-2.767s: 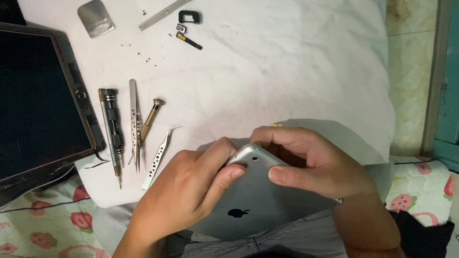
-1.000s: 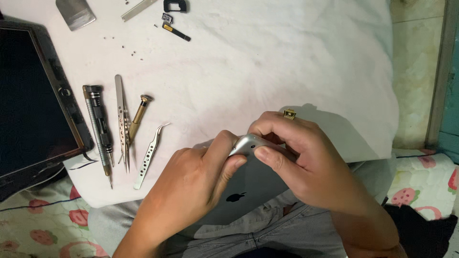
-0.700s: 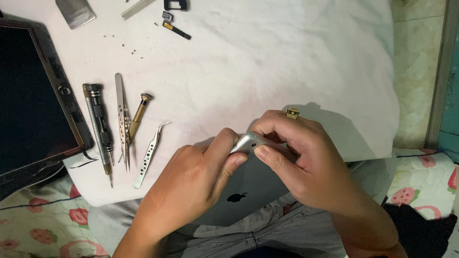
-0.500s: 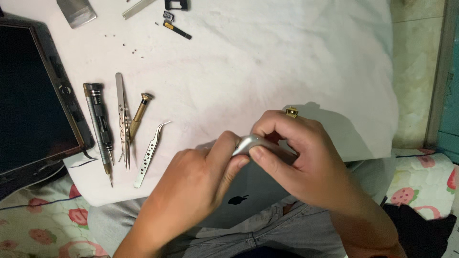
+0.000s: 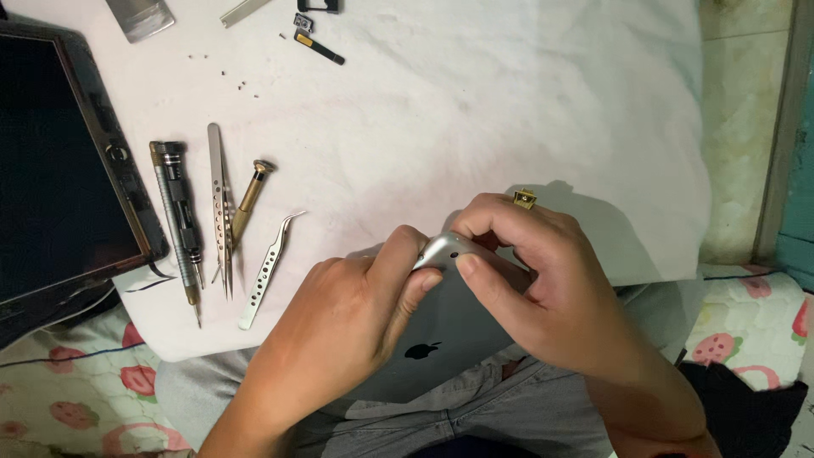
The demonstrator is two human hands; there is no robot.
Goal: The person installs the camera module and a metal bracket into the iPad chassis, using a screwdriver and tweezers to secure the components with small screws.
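Both our hands pinch one corner of the tablet shell (image 5: 441, 331) near centre: left hand (image 5: 339, 322) and right hand (image 5: 543, 288) closed on it (back up). Tweezers (image 5: 267, 271) and screwdriver (image 5: 178, 216) lie left.

Tablet screen (image 5: 59, 170) runs off at nine o'clock; both hands cover much of the silver tablet shell (image 5: 441, 335).

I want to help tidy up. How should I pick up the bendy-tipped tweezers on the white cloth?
Pinch the curved tweezers around the flat middle with the holes, coming straight down from above. They lie flat, with bare cloth on their right; the straight tweezers sit close on the left. Avoid the sharp hooked tip at the top.
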